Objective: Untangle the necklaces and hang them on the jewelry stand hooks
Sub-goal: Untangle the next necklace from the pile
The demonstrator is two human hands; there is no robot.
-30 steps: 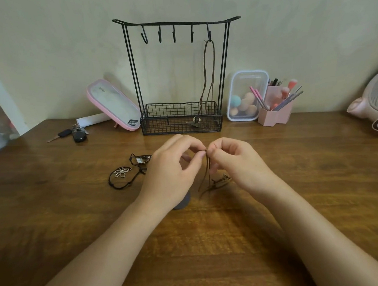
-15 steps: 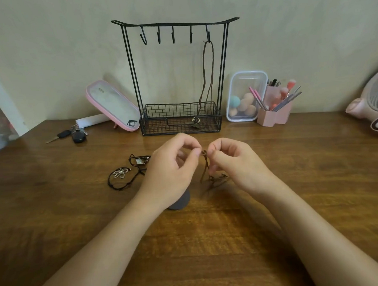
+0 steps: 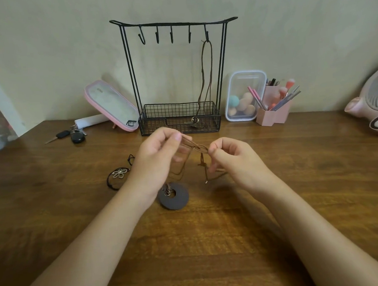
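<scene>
In front of the black wire jewelry stand (image 3: 180, 118) and off to its left, a black cord necklace with a silver flower pendant (image 3: 119, 173) is lying on the brown wooden table (image 3: 54, 206). Directly before the stand, the left hand (image 3: 156, 160) is pinching a thin brown cord necklace (image 3: 196, 147) between thumb and fingertips, and its dark round disc pendant (image 3: 174, 198) is resting on the table. Another brown cord necklace (image 3: 208, 75) is hanging from the stand's rightmost hook into its basket. Before the stand's right side, the right hand (image 3: 235, 160) is pinching the same stretched cord, with loose ends dangling beneath.
</scene>
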